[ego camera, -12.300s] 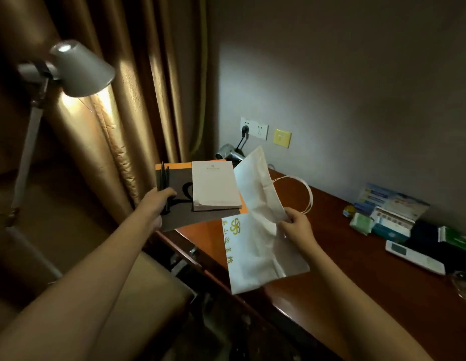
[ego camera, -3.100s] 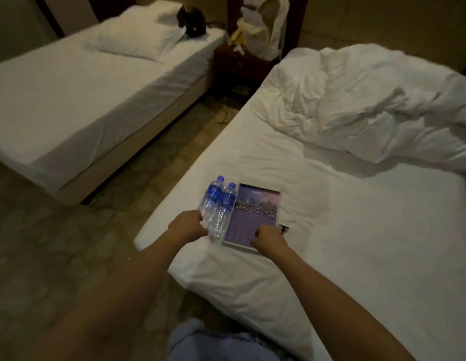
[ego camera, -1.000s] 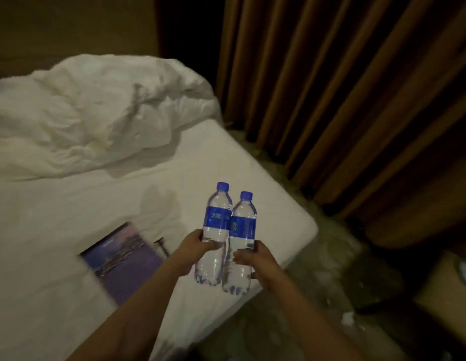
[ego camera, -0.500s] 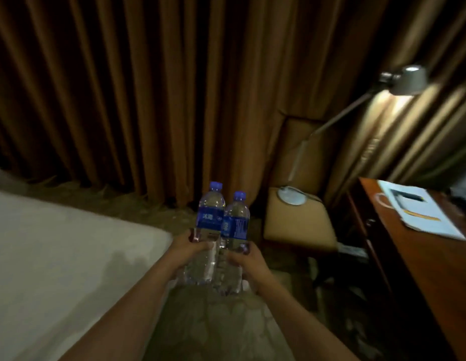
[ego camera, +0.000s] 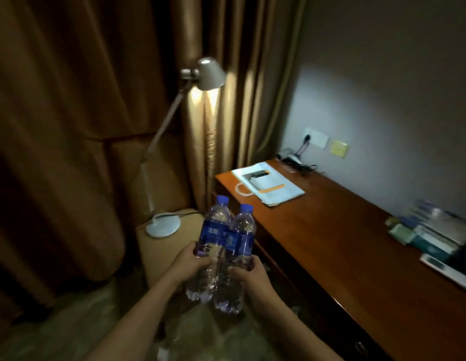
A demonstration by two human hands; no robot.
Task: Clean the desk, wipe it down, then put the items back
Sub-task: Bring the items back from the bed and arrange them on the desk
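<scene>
Two water bottles (ego camera: 224, 246), pressed together between gripping left hand (ego camera: 191, 265) and right hand (ego camera: 248, 273), short of desk (ego camera: 343, 243); risk judged: one slipping out if squeeze loosened.

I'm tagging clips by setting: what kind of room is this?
Probably a hotel room: a wooden desk against the wall, heavy floor-length curtains, and a floor lamp beside them.

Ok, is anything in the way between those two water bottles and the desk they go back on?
Nothing visible. The left hand and right hand hold the two water bottles just off the desk edge, beside a bare stretch of wood. The paper bag lies further back.
</scene>
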